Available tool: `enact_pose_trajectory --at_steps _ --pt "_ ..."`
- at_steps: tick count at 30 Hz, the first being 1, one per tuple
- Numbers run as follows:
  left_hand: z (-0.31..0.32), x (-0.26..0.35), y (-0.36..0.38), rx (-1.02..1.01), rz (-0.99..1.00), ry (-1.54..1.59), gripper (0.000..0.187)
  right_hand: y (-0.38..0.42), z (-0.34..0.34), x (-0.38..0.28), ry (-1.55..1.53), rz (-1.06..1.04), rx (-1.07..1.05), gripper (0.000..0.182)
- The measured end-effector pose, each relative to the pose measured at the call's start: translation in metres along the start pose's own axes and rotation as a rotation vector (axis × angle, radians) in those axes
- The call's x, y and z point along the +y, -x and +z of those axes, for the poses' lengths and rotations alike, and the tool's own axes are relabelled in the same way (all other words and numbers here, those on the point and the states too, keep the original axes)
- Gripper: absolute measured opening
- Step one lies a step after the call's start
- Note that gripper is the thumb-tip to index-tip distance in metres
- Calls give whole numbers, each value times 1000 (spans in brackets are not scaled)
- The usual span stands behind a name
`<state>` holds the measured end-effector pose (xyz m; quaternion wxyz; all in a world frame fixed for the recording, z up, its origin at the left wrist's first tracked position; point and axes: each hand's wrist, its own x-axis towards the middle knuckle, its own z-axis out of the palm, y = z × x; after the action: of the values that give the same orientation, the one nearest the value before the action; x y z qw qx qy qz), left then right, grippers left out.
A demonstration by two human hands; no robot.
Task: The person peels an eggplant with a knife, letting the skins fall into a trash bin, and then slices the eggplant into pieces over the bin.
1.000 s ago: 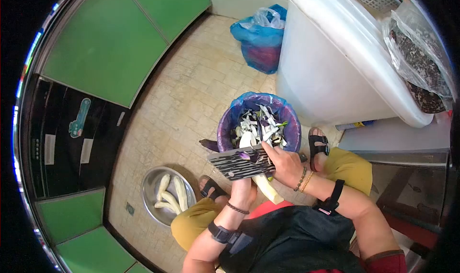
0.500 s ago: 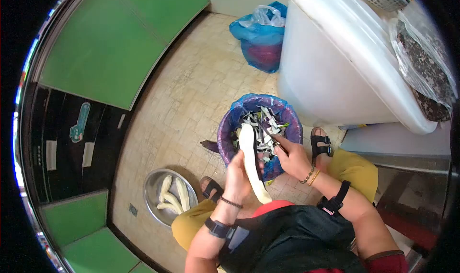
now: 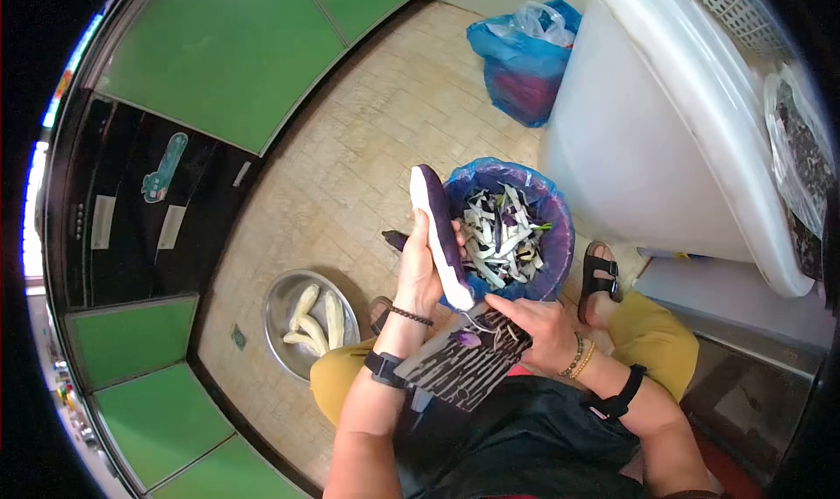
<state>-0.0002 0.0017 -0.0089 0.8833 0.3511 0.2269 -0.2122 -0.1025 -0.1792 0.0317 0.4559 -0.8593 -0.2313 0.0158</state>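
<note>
Left hand (image 3: 418, 271) grips eggplant (image 3: 440, 235) upright, long axis pointing away over bin (image 3: 560, 236); right hand (image 3: 541, 331) clasps cleaver (image 3: 464, 359) just below its near end

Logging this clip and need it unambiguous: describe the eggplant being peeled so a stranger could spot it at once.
Start at the blue-lined bin of peelings beside the big white tub. Just left of it, the left hand holds the eggplant up on a slant. Unlike the bare pale ones in the metal bowl, it keeps a purple strip of skin.
</note>
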Motion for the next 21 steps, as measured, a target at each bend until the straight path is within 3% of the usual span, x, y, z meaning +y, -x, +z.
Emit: enact_pose_trajectory --at_steps 21 --pt "-3 -5 -7 121 32 16 49 -9 5 -1 -20 -14 -10 64"
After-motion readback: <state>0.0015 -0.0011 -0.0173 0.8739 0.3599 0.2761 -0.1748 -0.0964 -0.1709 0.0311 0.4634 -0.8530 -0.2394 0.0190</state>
